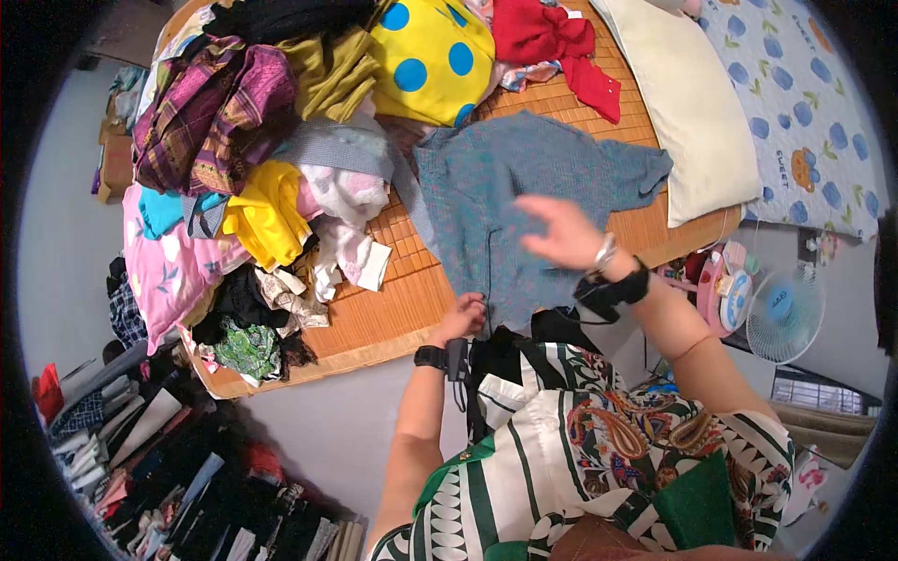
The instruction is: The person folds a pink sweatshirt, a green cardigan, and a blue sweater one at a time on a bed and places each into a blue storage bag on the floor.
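Observation:
A blue-grey knitted sweater (552,159) lies spread on the woven bamboo mat (365,327) in front of me, one sleeve reaching out to the right. At its near left corner my left hand (461,316) is closed on the sweater's edge. Over the middle of the sweater is my right hand (566,232), slightly smeared by motion, its fingers stretched out and nothing held in them. I cannot tell whether it touches the knit. Dark straps and devices sit on both wrists, with a bracelet on the right one.
A heap of clothes, including a yellow cloth with blue dots (430,65) and a purple patterned cloth (210,117), covers the left and far side. A red garment (547,47) lies beyond the sweater. To the right are a cream pillow (692,122) and a fan (784,313).

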{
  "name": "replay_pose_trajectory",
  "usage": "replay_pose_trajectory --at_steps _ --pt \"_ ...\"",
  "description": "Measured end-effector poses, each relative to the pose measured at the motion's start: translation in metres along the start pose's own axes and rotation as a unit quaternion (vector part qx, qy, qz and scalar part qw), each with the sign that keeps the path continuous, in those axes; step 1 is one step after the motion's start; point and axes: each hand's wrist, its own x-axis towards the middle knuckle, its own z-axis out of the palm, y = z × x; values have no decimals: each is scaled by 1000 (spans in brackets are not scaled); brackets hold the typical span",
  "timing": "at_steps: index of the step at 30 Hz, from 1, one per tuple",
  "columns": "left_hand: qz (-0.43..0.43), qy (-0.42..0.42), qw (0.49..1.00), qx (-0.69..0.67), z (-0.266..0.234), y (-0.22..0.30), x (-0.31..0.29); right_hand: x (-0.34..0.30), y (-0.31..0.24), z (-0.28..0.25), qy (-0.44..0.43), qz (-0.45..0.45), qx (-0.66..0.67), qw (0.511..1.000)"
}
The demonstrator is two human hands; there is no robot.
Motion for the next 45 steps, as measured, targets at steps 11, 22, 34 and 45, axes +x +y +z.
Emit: replay_pose_trajectory --at_steps 11,22,34,45 --pt "108 111 977 -149 8 -1 4 -6 33 106 -242 68 -38 967" --pt "224 354 811 408 46 14 -14 65 94 115 -271 55 -190 942" --pt "160 170 632 739 50 27 2 -99 280 -60 397 373 -274 792" --pt "31 169 624 762 73 45 10 -115 328 -100 279 571 -87 767"
